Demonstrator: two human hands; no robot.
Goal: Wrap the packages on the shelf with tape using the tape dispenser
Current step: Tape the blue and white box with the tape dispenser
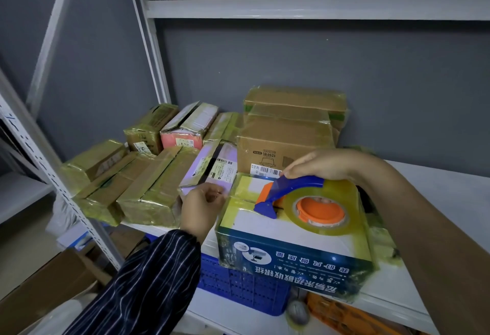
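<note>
Grey wall (291,56) is backing a white metal shelf (437,183). A blue-and-white box (278,234) is sitting at the shelf's front edge, its printed side facing the camera and its top shining with yellowish tape.

On top of that box the tape dispenser (299,183) is resting. Its blue handle is arching over an orange plate, and its front end is touching the box's top near the middle. The tape roll (344,196) is sitting on an orange hub toward the box's right side.

The right hand (318,163) is reaching in from the right of the box on a bare forearm, with the wrist bending down. Its fingers (294,170) are curling over the top of the handle, grasping the dispenser.

The left hand (201,204) is rising from below and left of the box in a dark striped sleeve (148,276), and is hovering at the box's top left corner. Its fingers (216,192) are curling in toward the thumb, but I cannot tell whether they are pinching tape, the box edge or nothing.

Behind the box a brown carton (281,138) is standing with another stacked on it. Just left of the box a lavender package (212,167) is lying, and further left taped packages (148,188) are crowding together. Below the box a blue crate (238,281) is showing.
</note>
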